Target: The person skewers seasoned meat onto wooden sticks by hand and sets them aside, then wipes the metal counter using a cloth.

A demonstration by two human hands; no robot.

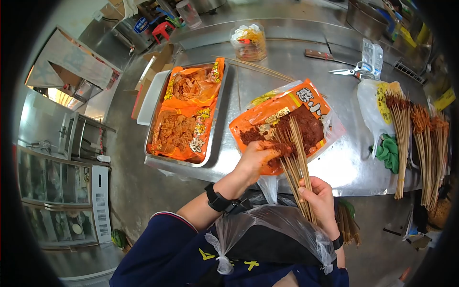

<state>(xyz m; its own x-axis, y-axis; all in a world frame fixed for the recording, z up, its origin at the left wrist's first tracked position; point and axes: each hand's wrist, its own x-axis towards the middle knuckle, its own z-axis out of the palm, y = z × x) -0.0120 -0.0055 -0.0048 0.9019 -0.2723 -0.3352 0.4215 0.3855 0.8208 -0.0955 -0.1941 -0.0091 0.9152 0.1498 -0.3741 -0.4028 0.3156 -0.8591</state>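
My right hand (pixel 318 198) is closed round the lower part of a bundle of wooden skewers (pixel 300 167). The upper ends of the skewers lie at dark red, sauced food (pixel 308 126) on an orange bag (pixel 244 119). My left hand (pixel 262 155), its fingers stained red, is closed at the sauced ends of the skewers; what lies within its fingers is partly hidden. Left of the bag, a metal tray (pixel 222 91) bears two orange packages of food (pixel 184 112).
At the right lie bundles of skewered food (pixel 401 138), a green cloth (pixel 387 153) and a plastic bag (pixel 370 103). Scissors (pixel 356 71) and a wooden-handled knife (pixel 320 55) lie behind. A clear tub (pixel 248 45) stands at the back, with loose skewers (pixel 263 69) before it.
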